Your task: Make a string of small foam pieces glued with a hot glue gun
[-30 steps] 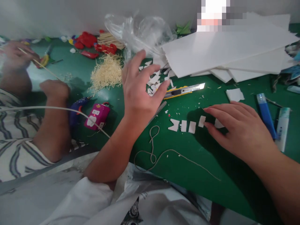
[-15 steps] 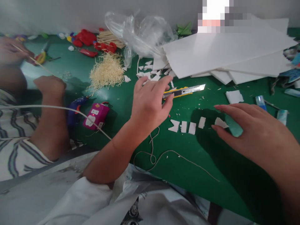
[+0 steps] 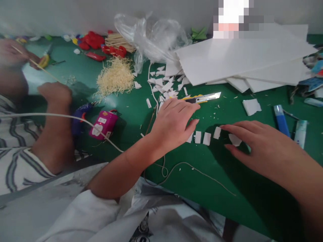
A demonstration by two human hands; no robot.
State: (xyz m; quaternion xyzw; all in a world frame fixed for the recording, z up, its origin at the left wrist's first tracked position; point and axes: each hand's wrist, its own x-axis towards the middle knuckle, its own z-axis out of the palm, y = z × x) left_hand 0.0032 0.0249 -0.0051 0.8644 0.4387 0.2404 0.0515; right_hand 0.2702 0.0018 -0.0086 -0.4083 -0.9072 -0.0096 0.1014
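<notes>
The worktop [image 3: 214, 181] is plain green. Along its far edge, the sheets [image 3: 242, 57] are white and the rounded shapes [image 3: 93, 40] red. The shreds [image 3: 114, 79] are pale yellow; the small pieces [image 3: 207, 138], white; the cutter [image 3: 198, 99], yellow, black and silver; the box [image 3: 107, 122], magenta. The neighbour's clothing [image 3: 15, 151] shows dark grey stripes on white.

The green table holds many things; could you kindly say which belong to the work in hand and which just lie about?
Probably part of it:
cutter, by the left hand
white pieces, by the right hand

Seemingly just lying about:
plastic bag
pink box
blue tube
</notes>
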